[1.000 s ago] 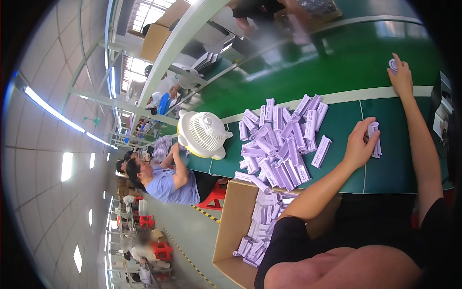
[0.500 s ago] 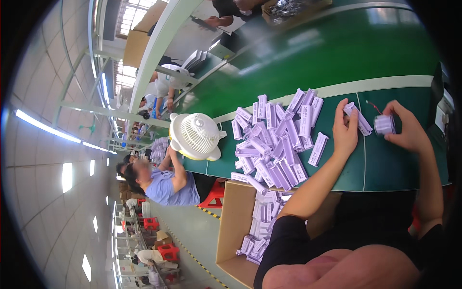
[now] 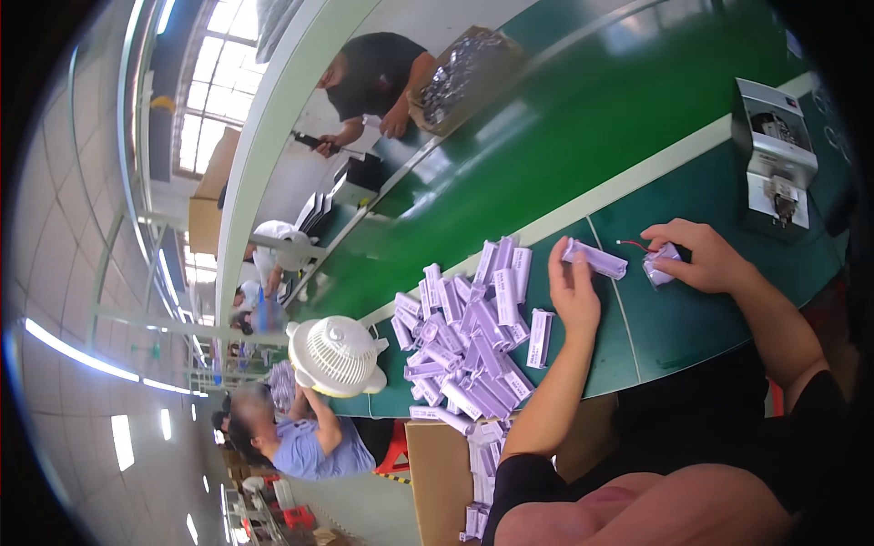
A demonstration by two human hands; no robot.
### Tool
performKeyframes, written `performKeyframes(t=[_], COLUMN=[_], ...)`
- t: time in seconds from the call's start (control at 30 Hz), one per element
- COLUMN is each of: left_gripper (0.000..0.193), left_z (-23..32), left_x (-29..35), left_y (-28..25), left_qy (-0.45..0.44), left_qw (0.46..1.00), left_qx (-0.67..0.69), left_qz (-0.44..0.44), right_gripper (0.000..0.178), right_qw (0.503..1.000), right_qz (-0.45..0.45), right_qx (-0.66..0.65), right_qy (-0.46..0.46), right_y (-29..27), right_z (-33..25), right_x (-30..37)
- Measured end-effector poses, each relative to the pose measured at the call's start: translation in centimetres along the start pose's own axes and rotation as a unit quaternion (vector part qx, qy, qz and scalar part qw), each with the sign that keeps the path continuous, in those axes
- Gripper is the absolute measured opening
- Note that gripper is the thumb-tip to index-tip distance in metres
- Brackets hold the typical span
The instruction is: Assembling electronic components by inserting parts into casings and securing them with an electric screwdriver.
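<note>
My left hand (image 3: 575,296) is closed on one end of a long lilac plastic case (image 3: 599,261), held over the green bench top. To its right, my right hand (image 3: 706,259) grips a short, lilac-wrapped battery pack (image 3: 662,266) between thumb and fingers. A thin red wire (image 3: 635,244) with a small pale plug sticks out from the pack toward the case. The two pieces are apart. Beside my left wrist lies a single lilac case (image 3: 539,338), and left of that spreads a heap of similar cases (image 3: 473,337).
A silver machine (image 3: 778,164) stands at the right. Beyond the heap is a white fan (image 3: 337,355), with a person in a blue shirt (image 3: 314,441) behind it. A cardboard box (image 3: 435,482) of cases sits below the bench edge. Across the green conveyor (image 3: 546,136) another person (image 3: 378,82) works.
My view has swung to the right, bringing the silver machine into sight. The battery pack has turned in my right hand. My left hand still grips its case.
</note>
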State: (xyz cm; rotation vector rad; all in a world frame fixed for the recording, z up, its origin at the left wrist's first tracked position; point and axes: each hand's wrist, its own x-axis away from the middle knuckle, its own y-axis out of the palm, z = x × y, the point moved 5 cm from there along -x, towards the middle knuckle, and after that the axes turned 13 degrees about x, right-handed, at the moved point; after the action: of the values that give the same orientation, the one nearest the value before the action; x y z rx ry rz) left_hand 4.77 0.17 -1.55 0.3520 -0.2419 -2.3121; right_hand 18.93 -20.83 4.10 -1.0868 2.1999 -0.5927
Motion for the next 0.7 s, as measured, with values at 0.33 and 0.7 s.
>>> performKeyframes(t=[0.33,0.7], left_gripper=[0.043,0.041], left_z=[-0.2,-3.2], left_x=[-1.1,-0.8], left_y=[0.4,-1.5], left_qy=[-0.052,-0.077], left_qw=[0.992,0.990], left_qx=[0.112,0.108], left_qz=[0.020,0.045], right_gripper=[0.026,0.017], right_qw=[0.997,0.997], right_qz=[0.069,0.069], right_qx=[0.003,0.012], right_qy=[0.028,-0.045], right_y=[-0.4,0.6], right_z=[-0.4,-0.2], right_x=[0.0,0.4])
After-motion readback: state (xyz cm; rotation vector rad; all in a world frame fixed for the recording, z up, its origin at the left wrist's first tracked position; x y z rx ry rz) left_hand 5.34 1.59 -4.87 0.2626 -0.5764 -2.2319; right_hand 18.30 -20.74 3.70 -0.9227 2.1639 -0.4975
